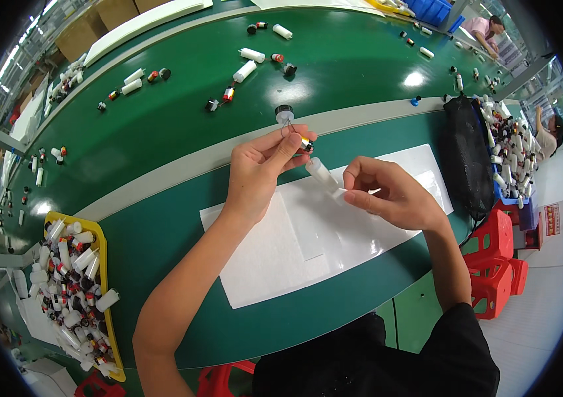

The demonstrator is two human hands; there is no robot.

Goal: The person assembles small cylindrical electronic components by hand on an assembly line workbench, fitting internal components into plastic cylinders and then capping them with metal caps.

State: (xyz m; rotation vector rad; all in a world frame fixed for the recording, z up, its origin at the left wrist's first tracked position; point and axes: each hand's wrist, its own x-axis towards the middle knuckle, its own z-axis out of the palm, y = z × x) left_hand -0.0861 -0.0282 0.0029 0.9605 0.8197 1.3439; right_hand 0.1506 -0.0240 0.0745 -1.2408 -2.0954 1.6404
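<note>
In front of me, my left hand (259, 169) is closed, its thumb and fingers pinching a small battery (306, 143) with a black, yellow and red wrap. Thin wires run from it up to a round black cap (284, 112) with a whitish underside. Just below the battery hangs a white plastic cylinder (321, 173); whether the two are joined is hard to see. My right hand (390, 193) is closed beside the cylinder's lower end, pinching a thin white strip (341, 191) partly hidden by the fingers. Below both hands lie glossy white sheets (261, 264).
A yellow tray (113, 331) heaped with similar parts stands at left; a blue bin (514, 200) of them is at right, near a black bag (464, 155). More parts lie on the green conveyor (182, 112) beyond a pale rail. Red stools (493, 238) and other people are at right.
</note>
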